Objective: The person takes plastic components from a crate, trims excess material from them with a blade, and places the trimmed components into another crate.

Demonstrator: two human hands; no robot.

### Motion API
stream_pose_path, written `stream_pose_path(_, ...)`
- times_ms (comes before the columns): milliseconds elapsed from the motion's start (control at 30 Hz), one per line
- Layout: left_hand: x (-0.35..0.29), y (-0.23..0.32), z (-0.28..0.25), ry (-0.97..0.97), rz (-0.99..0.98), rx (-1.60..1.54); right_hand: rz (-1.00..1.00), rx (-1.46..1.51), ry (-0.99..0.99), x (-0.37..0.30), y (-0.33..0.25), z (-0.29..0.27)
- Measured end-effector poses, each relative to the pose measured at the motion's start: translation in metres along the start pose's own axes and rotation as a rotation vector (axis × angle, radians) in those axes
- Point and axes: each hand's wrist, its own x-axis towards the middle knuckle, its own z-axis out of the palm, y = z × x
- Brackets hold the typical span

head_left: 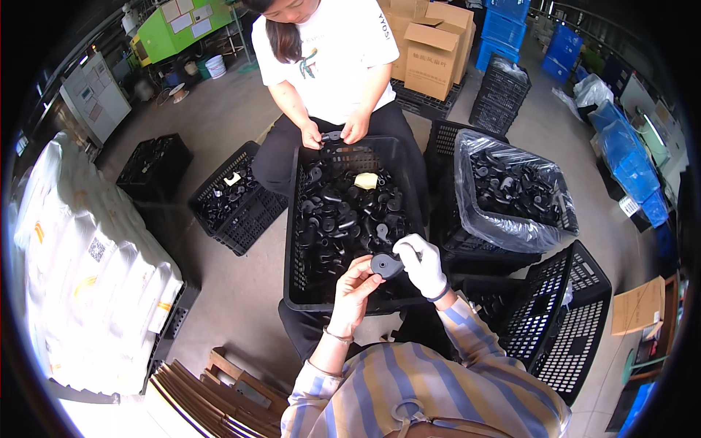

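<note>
**Black part held over the middle crate**

Both hands pinch one black part (385, 265) above the near rim of the middle crate (292, 241), likely so it can be turned and looked over. The bare left hand (353, 286) steadies it from below; the gloved right hand (422, 263) grips its right edge. Opposite, a co-worker's hands (334, 133) hold another part. Crates crowd both sides; little room.

The grey concrete floor (241, 292) carries everything. At centre stands a black crate (303, 292); 1 lined crate (511, 233) sits at 3 o'clock, 2 more black crates (237, 197) at 9 to 10 o'clock, cardboard boxes (431, 51) at 12 o'clock.
</note>
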Motion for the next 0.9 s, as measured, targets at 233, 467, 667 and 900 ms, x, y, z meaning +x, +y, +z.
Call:
stream_pose_path(233,-0.002,-0.007,0.003,0.03,0.13,0.13,0.07,0.05,0.043,-0.002,0.002,0.002)
stream_pose_path(467,-0.001,-0.015,0.011,0.142,0.208,0.296,-0.033,-0.093,0.147,0.002,-0.001,0.021)
stream_pose_path(667,0.001,0.0,-0.001,0.082,0.571,0.962,0.6,0.557,-0.311,0.008,0.0,-0.003)
stream_pose_path(900,0.001,0.003,-0.004,-0.026,0.073,0.209,0.21,0.228,-0.233,-0.003,0.001,-0.007)
